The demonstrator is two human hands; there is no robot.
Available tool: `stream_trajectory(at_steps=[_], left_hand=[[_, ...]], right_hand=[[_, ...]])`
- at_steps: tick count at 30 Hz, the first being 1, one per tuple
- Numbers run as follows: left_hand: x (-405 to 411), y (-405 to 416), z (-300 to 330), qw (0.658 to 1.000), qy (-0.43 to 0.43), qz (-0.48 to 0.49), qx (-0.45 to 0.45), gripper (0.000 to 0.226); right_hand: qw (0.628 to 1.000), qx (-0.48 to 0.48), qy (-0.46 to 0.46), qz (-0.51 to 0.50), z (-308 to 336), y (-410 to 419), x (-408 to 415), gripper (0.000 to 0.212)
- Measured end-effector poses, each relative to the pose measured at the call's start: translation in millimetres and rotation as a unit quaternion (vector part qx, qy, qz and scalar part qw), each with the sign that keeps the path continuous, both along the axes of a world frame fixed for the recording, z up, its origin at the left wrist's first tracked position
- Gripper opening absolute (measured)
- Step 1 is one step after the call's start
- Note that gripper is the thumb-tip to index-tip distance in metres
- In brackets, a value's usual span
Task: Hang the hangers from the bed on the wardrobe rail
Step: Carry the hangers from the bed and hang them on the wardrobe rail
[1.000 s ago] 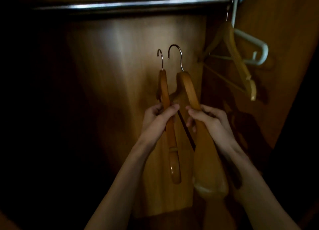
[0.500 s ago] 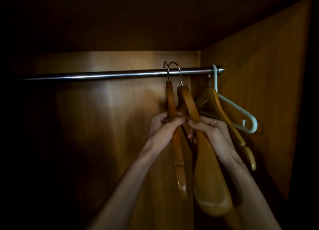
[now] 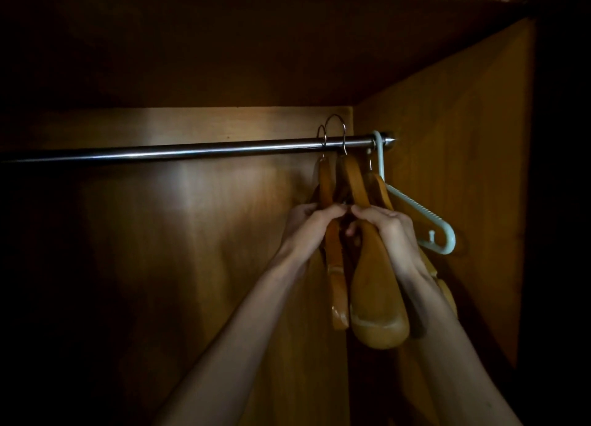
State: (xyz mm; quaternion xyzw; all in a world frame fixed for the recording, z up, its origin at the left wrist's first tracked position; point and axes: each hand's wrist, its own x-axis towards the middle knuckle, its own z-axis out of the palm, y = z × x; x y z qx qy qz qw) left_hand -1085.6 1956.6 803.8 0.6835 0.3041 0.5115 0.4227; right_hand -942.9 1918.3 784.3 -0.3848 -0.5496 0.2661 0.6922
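Gripping 2 wooden hangers (image 3: 367, 266) | L hand (image 3: 308, 230), R hand (image 3: 388, 230) closed | hooks over rail (image 3: 192, 152)

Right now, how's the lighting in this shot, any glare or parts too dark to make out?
Head view: very dim; a soft bright patch falls on the back panel, and a glare streak runs along the rail; the left side and top sink into black; both hands and the wooden hangers stay readable.

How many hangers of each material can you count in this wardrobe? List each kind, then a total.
Wooden hangers: 3 (slim one in the left hand, broad one in the right hand, one already hanging on the rail)
Plastic hangers: 1 (pale one)
Total: 4
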Motion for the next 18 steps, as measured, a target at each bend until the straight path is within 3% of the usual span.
stream_trajectory(at_steps=[7, 13, 18], left_hand=[[17, 7, -4, 0.999, 0.013, -0.006, -0.043, 0.019], [37, 5, -16, 0.999, 0.002, -0.035, -0.039, 0.015], [42, 3, -21, 0.999, -0.016, -0.027, -0.038, 0.019]], right_hand=[[0.999, -0.024, 0.030, -0.027, -16, 15, 15, 0.033], [0.998, -0.003, -0.044, -0.036, -26, 16, 40, 0.035], [0.998, -0.046, -0.030, -0.017, -25, 12, 47, 0.039]])
